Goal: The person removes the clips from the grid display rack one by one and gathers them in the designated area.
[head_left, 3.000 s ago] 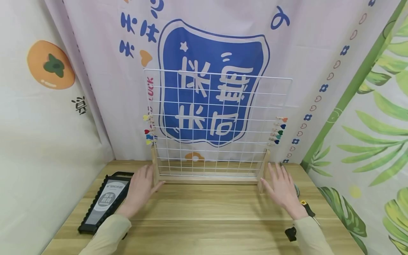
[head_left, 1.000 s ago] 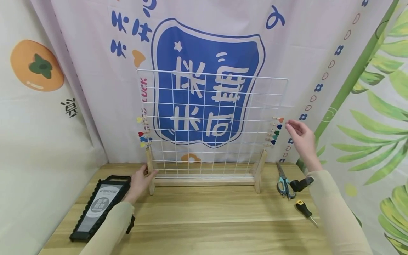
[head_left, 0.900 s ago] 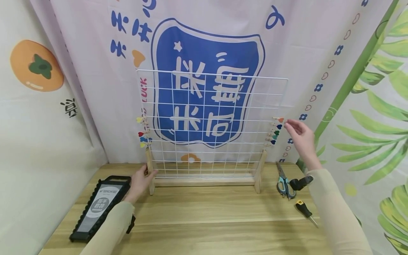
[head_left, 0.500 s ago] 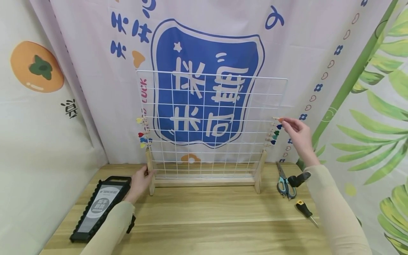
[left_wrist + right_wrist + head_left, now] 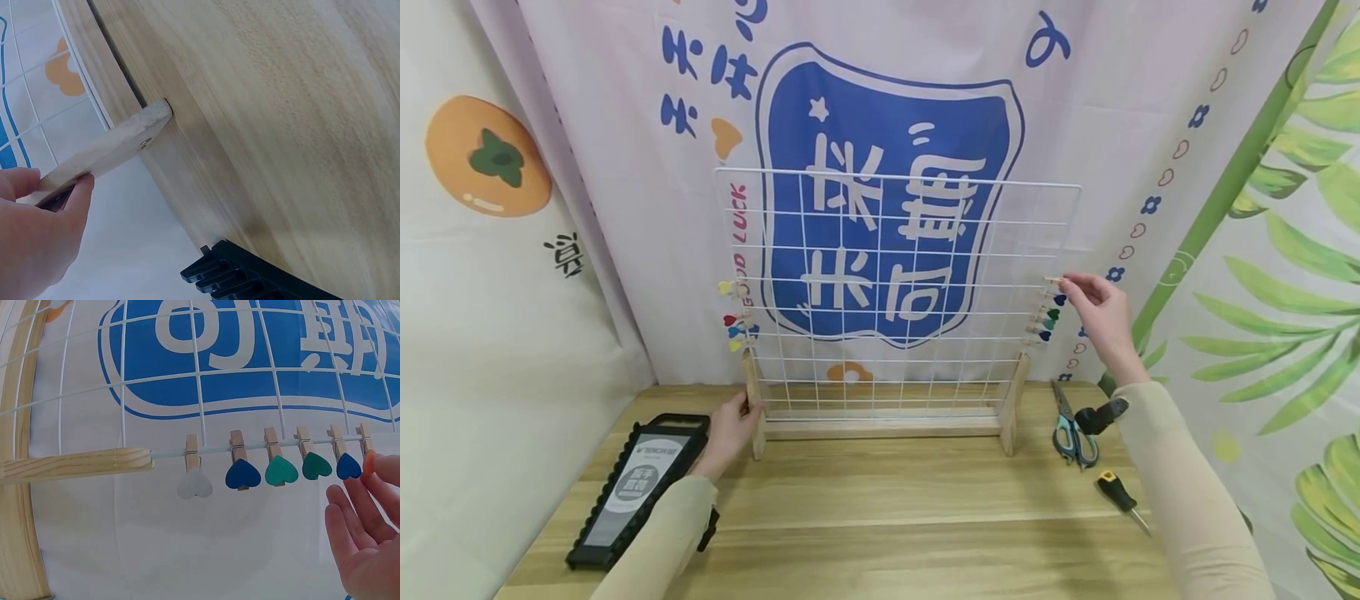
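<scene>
Pinching the orange heart clip (image 5: 370,461) between the thumb and fingers of the right hand (image 5: 1099,312), up at the top of the row on the right edge of the white wire grid (image 5: 880,177)! Over on the left, gripping the left leg (image 5: 119,147) of the wooden stand (image 5: 880,430) with the left hand (image 5: 727,433), with thumb and fingertips on either side of the wood. Back to the right edge: see, going down from the orange, a blue heart (image 5: 348,465), a dark green heart (image 5: 317,466), a teal heart (image 5: 282,471), another blue heart (image 5: 242,474) and a white heart (image 5: 195,485). On the left edge, spot a red heart (image 5: 730,320) below a yellow heart (image 5: 725,287). Lying on the table (image 5: 880,517), right side: scissors (image 5: 1070,437), with a screwdriver (image 5: 1117,492) nearer. Near left, notice a black case (image 5: 636,479), partly covered by the left forearm.
</scene>
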Available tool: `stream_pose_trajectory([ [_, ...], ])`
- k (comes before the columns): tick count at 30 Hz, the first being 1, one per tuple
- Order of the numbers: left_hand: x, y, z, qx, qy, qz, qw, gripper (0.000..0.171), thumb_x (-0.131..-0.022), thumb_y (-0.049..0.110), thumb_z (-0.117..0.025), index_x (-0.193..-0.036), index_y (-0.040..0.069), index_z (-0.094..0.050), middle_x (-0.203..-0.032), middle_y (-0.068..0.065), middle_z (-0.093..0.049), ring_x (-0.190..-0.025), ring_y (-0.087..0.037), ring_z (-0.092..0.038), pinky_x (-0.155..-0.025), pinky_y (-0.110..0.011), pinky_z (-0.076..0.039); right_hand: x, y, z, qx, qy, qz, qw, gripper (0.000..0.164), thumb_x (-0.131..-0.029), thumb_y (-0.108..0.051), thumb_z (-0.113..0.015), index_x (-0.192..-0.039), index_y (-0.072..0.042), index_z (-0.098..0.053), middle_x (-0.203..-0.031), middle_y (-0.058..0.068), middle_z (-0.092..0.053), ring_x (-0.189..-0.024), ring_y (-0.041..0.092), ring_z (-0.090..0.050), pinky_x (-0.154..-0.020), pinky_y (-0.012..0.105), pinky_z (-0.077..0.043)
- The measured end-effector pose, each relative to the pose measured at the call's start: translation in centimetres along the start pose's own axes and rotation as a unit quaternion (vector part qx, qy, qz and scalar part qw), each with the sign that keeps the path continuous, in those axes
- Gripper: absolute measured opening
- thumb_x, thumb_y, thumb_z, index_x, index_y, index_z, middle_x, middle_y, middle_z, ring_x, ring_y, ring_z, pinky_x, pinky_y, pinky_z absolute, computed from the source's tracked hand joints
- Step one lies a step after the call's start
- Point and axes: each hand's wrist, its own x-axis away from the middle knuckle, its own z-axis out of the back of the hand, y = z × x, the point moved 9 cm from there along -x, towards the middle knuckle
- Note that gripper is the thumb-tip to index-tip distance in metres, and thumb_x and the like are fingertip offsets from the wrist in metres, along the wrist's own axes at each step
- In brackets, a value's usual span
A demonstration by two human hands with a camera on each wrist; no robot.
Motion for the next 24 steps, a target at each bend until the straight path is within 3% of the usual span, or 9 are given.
stream_pose_trajectory([
  [11, 0.1, 0.1, 0.0, 0.011, -0.005, -0.004, 0.9999, 0.018, -0.097, 0.008, -0.060, -0.100, -0.010, -0.063, -0.099, -0.033, -0.070, -0.082, -0.036, -0.070, -0.063, -0.034, -0.057, -0.1, 0.2, 0.6, -0.004, 0.005, 0.003, 1.000, 0.048, -0.098, -0.046, -0.056, -0.131, -0.011, -0.061, -0.111, -0.021, -0.065, -0.100, -0.012, -0.056, -0.087, 0.004, -0.045],
  [15, 0.1, -0.1, -0.1, 0.012, -0.005, -0.006, 0.9999, 0.019, -0.097, 0.007, -0.059, -0.102, -0.011, -0.064, -0.100, -0.033, -0.070, -0.083, -0.038, -0.071, -0.065, -0.037, -0.060, -0.3, 0.5, 0.7, -0.004, 0.006, -0.006, 1.000, 0.050, -0.097, -0.050, -0.057, -0.129, -0.013, -0.063, -0.103, -0.032, -0.062, -0.101, -0.012, -0.056, -0.087, 0.003, -0.044],
  [24, 0.1, -0.1, -0.2, 0.012, 0.000, -0.014, 0.9998, 0.018, -0.096, 0.006, -0.060, -0.102, -0.010, -0.065, -0.103, -0.033, -0.071, -0.090, -0.042, -0.071, -0.070, -0.044, -0.061, -0.3, 0.5, 1.0, 0.003, 0.017, -0.020, 1.000, 0.052, -0.094, -0.054, -0.059, -0.125, -0.013, -0.066, -0.096, -0.037, -0.062, -0.099, -0.013, -0.056, -0.090, 0.009, -0.045],
])
